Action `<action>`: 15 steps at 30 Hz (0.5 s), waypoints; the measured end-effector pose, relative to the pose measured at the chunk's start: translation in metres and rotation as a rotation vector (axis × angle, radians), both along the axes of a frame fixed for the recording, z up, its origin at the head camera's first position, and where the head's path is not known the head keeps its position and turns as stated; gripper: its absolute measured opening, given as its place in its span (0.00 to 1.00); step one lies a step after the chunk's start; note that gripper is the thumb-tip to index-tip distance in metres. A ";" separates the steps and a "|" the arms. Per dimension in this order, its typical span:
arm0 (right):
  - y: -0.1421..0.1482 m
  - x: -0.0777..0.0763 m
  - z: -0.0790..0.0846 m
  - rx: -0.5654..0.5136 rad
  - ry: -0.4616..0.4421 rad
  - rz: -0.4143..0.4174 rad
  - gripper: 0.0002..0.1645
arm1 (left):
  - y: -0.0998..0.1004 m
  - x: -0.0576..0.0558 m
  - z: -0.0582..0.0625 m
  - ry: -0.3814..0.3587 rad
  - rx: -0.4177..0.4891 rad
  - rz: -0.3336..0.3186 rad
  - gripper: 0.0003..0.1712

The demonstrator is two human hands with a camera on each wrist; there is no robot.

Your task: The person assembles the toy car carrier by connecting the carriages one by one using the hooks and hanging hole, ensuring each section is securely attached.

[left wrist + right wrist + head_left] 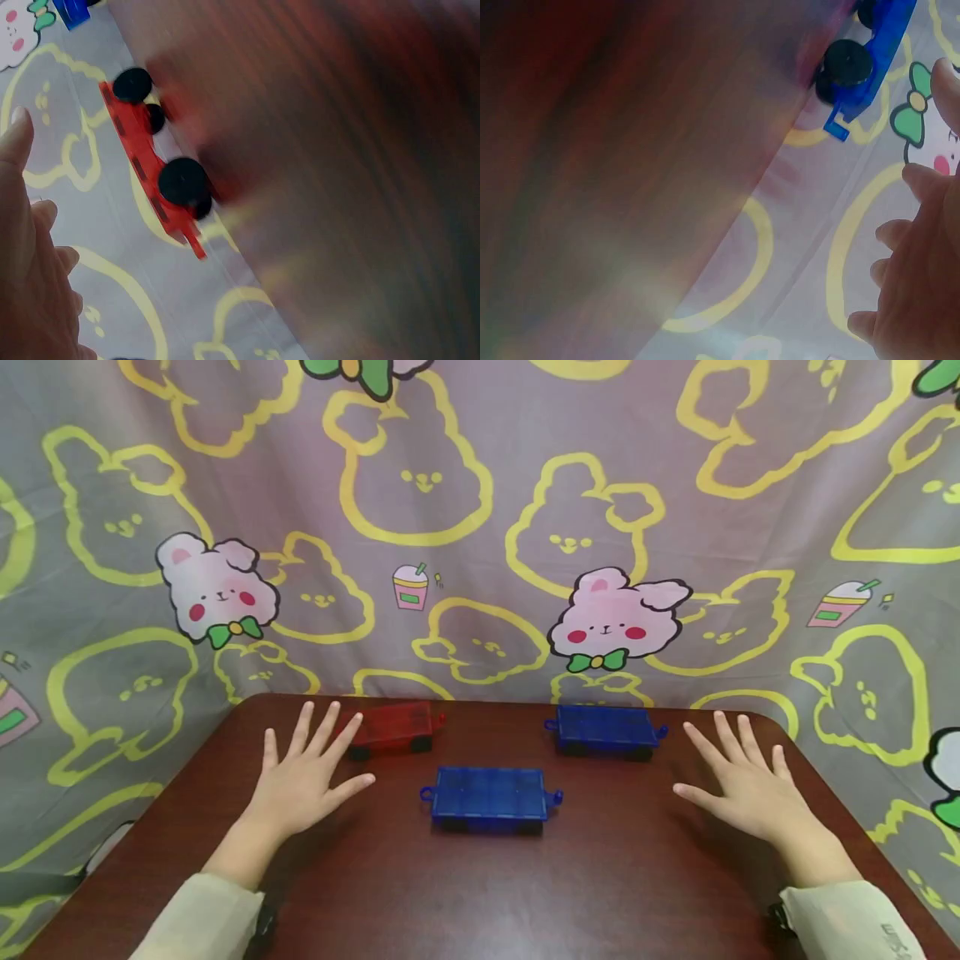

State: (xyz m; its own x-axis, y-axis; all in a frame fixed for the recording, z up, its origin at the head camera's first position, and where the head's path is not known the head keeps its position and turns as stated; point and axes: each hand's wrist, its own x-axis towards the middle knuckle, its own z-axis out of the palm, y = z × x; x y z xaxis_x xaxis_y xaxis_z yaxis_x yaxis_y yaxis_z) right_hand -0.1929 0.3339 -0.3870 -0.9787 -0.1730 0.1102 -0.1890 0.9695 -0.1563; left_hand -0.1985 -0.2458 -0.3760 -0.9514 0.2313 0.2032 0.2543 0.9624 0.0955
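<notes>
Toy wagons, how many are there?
3: the red wagon at the back left by the left hand, the front blue wagon in the middle, and the back blue wagon by the right hand.

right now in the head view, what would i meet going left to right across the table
Left hand, red wagon, nearer blue wagon, farther blue wagon, right hand.

The far-left wagon [397,727] is translucent red; the near wagon [489,793] and far-right wagon [606,727] are blue; the wheels [182,181] are black; the table [600,877] is reddish brown; the grey curtain [495,572] bears yellow animal outlines.
</notes>
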 end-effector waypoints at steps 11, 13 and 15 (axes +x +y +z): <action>-0.031 -0.022 0.006 -0.030 -0.037 0.083 0.55 | 0.038 -0.003 0.000 0.025 0.004 -0.141 0.51; -0.036 -0.027 0.005 -0.035 -0.044 0.099 0.55 | 0.043 -0.001 0.000 0.010 0.004 -0.162 0.51; -0.040 -0.033 0.005 -0.037 -0.058 0.112 0.54 | 0.049 0.000 -0.001 -0.009 -0.003 -0.178 0.51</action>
